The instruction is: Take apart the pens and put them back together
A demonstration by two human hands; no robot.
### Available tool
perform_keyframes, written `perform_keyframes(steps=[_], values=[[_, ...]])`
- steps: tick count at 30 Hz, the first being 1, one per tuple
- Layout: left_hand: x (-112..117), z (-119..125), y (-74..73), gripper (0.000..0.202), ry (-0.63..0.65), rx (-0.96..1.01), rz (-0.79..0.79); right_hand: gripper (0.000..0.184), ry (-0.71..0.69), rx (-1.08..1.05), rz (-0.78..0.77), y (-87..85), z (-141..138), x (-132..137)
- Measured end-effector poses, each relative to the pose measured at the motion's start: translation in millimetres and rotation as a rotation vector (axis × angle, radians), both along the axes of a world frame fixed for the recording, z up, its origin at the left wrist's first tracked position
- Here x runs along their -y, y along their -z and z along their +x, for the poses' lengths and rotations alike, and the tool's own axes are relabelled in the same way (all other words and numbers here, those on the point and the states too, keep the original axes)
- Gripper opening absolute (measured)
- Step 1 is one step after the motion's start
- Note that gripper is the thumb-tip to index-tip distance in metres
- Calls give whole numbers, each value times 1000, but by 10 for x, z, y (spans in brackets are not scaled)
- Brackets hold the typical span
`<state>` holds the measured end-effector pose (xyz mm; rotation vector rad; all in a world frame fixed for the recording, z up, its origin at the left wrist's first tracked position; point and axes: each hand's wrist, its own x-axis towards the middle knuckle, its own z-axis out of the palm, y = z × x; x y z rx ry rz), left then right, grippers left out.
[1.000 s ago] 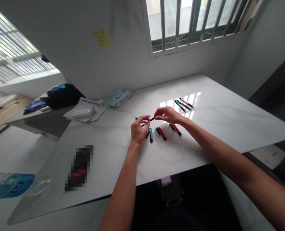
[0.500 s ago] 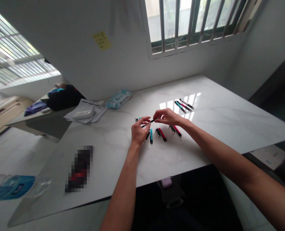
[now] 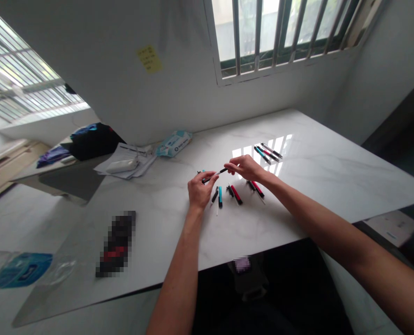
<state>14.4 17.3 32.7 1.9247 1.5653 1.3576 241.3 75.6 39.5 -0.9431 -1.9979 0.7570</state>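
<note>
Over the table, both my hands pinch parts of a pen. My left hand (image 3: 200, 191) has its fingers closed round the dark lower-left piece. The fingertips of my right hand (image 3: 246, 168) hold the black piece (image 3: 223, 170) at the other end, and a pale section shows between the hands. I cannot tell whether the pieces are still joined. Just below lie a teal pen barrel (image 3: 220, 197), a black pen part (image 3: 214, 195) and a thin white refill (image 3: 217, 209). Red and black pen parts (image 3: 236, 194) lie to their right, with another red barrel (image 3: 257, 188) and a refill beyond.
Several whole pens (image 3: 268, 153) lie side by side farther back. At the left are a wipes pack (image 3: 174, 143), papers (image 3: 123, 160), a blurred-out dark object (image 3: 116, 244) and a plastic bottle (image 3: 21, 271). The white table (image 3: 332, 177) meets the wall below a barred window.
My hands have moved slightly apart, the left one leftward. More of the black pen piece and a pale section now show between them. The parts on the table have stayed put.
</note>
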Motion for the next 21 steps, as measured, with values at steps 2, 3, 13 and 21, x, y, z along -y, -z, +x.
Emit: perform_keyframes(steps=[2,3,13,21], values=[[1,9,1,14,-15,3,-5,43,-32,-27,12,-2,7,3],[0,11,2,14,-25,3,-11,39,-52,-54,24,-2,10,2],[-17,15,21,14,-23,10,-46,35,-114,-50,11,38,40,-25],[-25,-7,35,17,-32,3,-57,33,-103,-9,60,19,35,-13]])
